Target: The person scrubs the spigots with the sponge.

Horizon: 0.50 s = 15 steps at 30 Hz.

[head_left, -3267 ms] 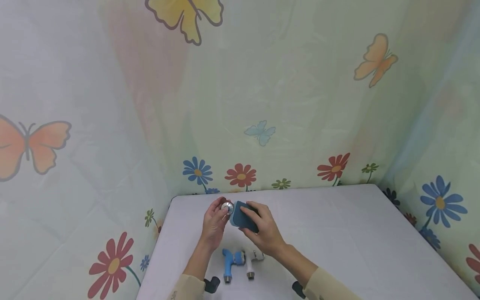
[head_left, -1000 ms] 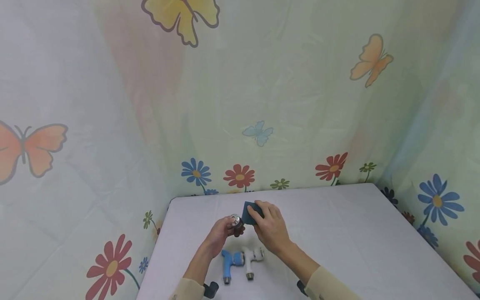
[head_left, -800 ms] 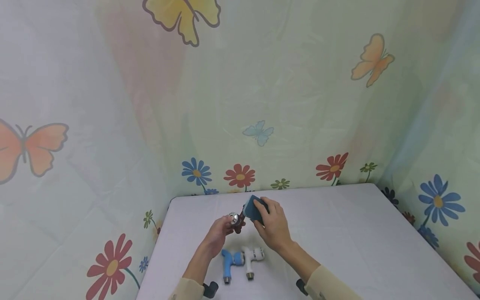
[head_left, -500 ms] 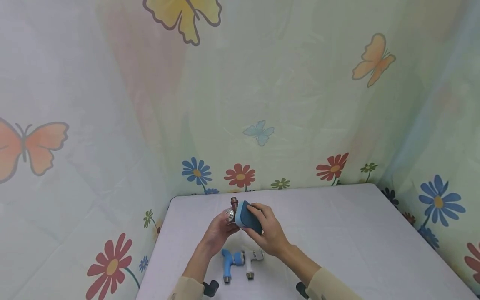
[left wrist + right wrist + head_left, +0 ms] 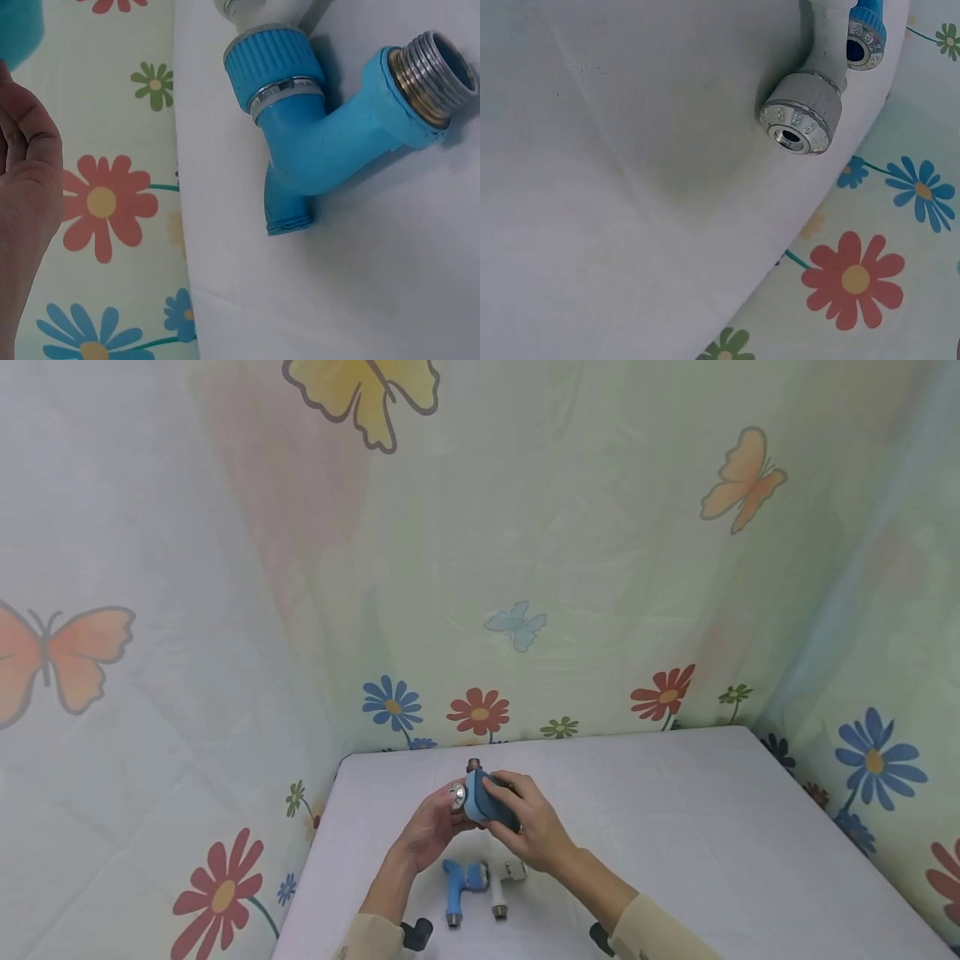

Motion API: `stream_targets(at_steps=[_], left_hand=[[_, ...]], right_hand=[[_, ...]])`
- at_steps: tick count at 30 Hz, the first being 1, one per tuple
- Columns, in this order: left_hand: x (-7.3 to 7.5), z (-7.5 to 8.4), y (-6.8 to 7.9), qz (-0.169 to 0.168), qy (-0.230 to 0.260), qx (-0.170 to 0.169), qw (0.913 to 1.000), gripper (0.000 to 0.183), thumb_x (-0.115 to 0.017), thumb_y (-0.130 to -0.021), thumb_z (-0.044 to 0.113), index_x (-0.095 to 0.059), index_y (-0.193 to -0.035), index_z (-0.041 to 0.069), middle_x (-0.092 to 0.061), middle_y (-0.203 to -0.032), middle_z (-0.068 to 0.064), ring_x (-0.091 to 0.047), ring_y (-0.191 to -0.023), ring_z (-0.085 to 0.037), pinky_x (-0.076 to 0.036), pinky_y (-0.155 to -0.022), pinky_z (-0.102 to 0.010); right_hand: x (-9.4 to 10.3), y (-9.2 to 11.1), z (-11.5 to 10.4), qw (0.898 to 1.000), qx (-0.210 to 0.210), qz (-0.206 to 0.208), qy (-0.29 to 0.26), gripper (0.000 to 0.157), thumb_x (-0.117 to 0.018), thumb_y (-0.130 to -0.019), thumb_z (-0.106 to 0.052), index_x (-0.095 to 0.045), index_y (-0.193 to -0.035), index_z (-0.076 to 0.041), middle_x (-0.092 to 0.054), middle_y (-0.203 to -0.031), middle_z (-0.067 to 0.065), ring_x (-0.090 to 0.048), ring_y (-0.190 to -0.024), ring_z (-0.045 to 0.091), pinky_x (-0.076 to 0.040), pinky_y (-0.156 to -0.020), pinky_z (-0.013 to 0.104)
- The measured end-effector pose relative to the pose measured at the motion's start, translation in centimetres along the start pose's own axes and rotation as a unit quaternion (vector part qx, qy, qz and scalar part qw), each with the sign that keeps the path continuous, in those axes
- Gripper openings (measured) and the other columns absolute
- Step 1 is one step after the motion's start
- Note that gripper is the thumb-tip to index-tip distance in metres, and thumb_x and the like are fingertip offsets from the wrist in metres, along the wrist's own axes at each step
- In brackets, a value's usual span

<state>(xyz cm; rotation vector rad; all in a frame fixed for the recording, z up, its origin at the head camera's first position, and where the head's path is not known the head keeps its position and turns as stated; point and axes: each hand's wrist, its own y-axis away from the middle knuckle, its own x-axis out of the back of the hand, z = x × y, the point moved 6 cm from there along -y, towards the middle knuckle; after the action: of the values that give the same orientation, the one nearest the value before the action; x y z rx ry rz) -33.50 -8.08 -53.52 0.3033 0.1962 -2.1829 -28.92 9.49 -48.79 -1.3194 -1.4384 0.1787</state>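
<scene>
Above the table, my left hand (image 5: 431, 828) holds a dark red tap with a silver knob (image 5: 457, 795); its threaded end points away from me. In my right hand (image 5: 536, 822) is a two-tone blue sponge (image 5: 491, 806), pressed against the tap's right side and covering much of its body. The left wrist view shows part of the left hand (image 5: 26, 165) and a corner of the sponge (image 5: 19, 34) at its edge. Neither hand's grip shows in the right wrist view.
A blue tap (image 5: 456, 889) and a white tap (image 5: 501, 885) lie side by side on the white-covered table (image 5: 637, 827), below the hands. Flower-printed curtains (image 5: 600, 568) surround the table's back and sides.
The tap has been turned in the left hand, and its threaded end now points away from me. The sponge has moved from beside the knob onto the tap's body, shifting a little over the last second.
</scene>
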Motion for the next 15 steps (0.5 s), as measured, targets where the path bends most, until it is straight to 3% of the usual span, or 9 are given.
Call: stream_targets(at_steps=[7, 15], left_hand=[[-0.15, -0.1, -0.13, -0.004, -0.024, -0.002, 0.9997, 0.051, -0.04, -0.101, 0.04, -0.06, -0.14, 0.013, -0.076, -0.107, -0.001, -0.072, -0.093, -0.016, -0.055, -0.096, -0.035], [-0.2, -0.39, 0.0, 0.024, -0.021, 0.03, 0.999, 0.046, -0.041, -0.102, 0.048, -0.067, -0.125, 0.018, -0.069, -0.098, 0.0, -0.068, -0.088, -0.019, -0.054, -0.09, -0.035]], right_hand=[[0.31, -0.39, 0.18, 0.993, 0.057, 0.009, 0.103, 0.071, -0.087, -0.081, -0.018, -0.061, -0.146, -0.017, -0.057, -0.144, 0.017, -0.057, -0.128, 0.032, -0.056, -0.098, 0.051], [0.43, -0.29, 0.68, 0.978, 0.078, 0.002, 0.194, 0.067, -0.089, -0.079, -0.019, -0.064, -0.142, -0.019, -0.057, -0.143, 0.016, -0.054, -0.127, 0.035, -0.05, -0.104, 0.053]])
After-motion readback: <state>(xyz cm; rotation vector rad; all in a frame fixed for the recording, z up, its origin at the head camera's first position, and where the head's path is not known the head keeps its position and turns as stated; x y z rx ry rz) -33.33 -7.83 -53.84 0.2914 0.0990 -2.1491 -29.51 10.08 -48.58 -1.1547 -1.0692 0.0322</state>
